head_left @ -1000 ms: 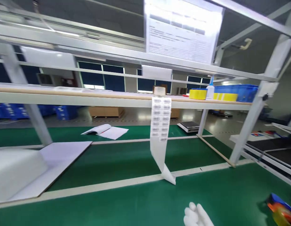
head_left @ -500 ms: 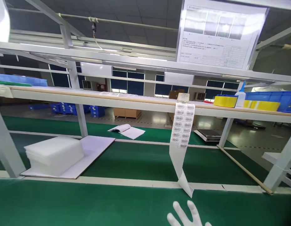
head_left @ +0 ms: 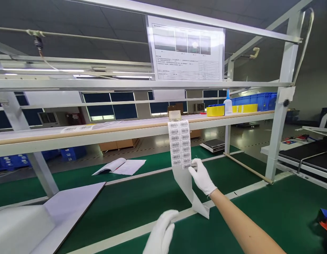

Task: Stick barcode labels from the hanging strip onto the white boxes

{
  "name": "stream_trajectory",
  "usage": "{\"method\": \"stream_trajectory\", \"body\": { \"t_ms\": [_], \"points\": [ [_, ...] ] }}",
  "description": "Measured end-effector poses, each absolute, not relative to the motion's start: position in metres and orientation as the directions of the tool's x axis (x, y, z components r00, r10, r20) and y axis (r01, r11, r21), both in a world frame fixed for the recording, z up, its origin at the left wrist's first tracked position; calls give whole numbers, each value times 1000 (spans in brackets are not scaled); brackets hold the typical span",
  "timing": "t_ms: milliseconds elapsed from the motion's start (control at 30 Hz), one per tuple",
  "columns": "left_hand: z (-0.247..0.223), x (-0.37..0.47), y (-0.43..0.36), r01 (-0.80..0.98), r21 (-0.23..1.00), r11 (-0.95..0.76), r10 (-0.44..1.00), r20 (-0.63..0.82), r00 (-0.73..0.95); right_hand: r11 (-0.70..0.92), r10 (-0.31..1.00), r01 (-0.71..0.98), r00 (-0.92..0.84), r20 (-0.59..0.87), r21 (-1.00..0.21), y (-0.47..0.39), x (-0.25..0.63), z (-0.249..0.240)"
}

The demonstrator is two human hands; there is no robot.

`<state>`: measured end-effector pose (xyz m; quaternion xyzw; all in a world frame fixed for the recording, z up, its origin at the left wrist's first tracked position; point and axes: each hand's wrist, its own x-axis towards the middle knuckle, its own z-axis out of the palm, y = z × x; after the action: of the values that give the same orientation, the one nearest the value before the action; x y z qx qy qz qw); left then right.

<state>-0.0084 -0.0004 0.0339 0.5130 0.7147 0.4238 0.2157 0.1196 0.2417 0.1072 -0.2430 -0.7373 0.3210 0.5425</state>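
Right hand (head_left: 201,176) pinches the lowest label on the hanging label strip (head_left: 181,148); left hand (head_left: 161,234) raised below, fingers together, empty. Risk: a sideways pull tears the liner or creases the label.

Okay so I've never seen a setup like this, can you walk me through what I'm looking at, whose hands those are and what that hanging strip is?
This is one view from a camera worn on a person's head, looking forward and down over a workbench. The two white-gloved hands belong to that person. The right hand reaches forward, its fingers pinching the lower edge of the printed part of a strip of barcode labels. The strip hangs from a roll on the shelf above the bench. The left hand is lower and nearer, close to the strip's blank tail; whether it touches is unclear. On the green bench surface lie an open booklet and a white board carrying a white foam block.
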Motion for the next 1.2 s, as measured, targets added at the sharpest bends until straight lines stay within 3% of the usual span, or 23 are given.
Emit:
{"method": "stream_trajectory", "body": {
  "t_ms": [67,167,233,400,700,867,1033,1133,1200],
  "points": [
    [56,-23,15,597,793,121,909,152,-387,713,679,38,-291,674,-701,238,118,107],
    [98,-38,46,739,672,-38,829,435,-353,765,628,54,-287,724,-642,228,128,110],
    [123,-41,66,741,655,-151,773,545,-325,799,585,53,-294,755,-599,221,138,113],
    [152,-26,101,486,777,-400,817,543,-196,886,454,51,-300,839,-461,207,160,124],
    [161,-6,102,497,772,-397,784,566,-253,956,271,177,-224,936,-235,197,176,132],
    [169,0,95,503,768,-396,797,559,-227,952,250,237,-227,941,-196,195,180,134],
    [171,5,94,486,769,-416,780,576,-244,920,195,363,-102,975,-146,172,190,115],
    [148,-5,87,516,774,-366,755,572,-322,904,270,364,-74,960,-226,139,202,69],
    [115,-9,74,536,804,-258,752,516,-410,766,562,394,-31,826,-507,113,216,25]
  ]
}}
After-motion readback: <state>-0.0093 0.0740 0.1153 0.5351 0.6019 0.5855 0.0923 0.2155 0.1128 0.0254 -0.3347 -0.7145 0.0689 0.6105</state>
